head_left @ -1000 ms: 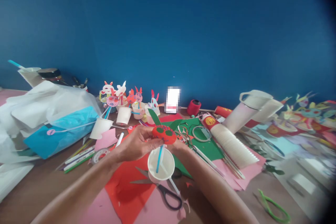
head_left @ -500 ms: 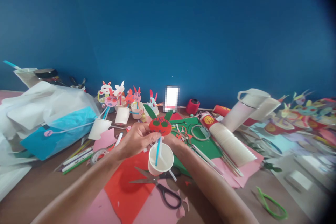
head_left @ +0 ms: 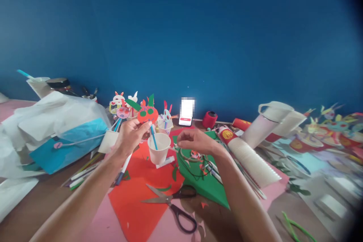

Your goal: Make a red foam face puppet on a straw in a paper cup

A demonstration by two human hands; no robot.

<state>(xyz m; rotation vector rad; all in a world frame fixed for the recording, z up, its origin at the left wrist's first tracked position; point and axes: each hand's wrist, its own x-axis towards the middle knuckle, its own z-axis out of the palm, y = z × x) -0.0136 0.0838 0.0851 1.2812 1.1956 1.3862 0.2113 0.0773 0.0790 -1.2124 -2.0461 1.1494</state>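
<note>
Paper face (head_left: pixel 148 114) is pinched in the left hand (head_left: pixel 131 136), probably to steady it above the cup (head_left: pixel 159 155), right hand (head_left: pixel 197 141) hovers apart, can't tell its grip

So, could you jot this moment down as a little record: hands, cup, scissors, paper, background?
Left hand: this hand pinches a red paper face with green ears
Right hand: this hand is right of the cup, fingers curled; contact unclear
Cup: white paper cup, a blue straw running from the face into it
Scissors: black-handled scissors, blades open, lying near the front
Paper: red sheet under the blades; green sheet farther right
Background: blue wall
</note>
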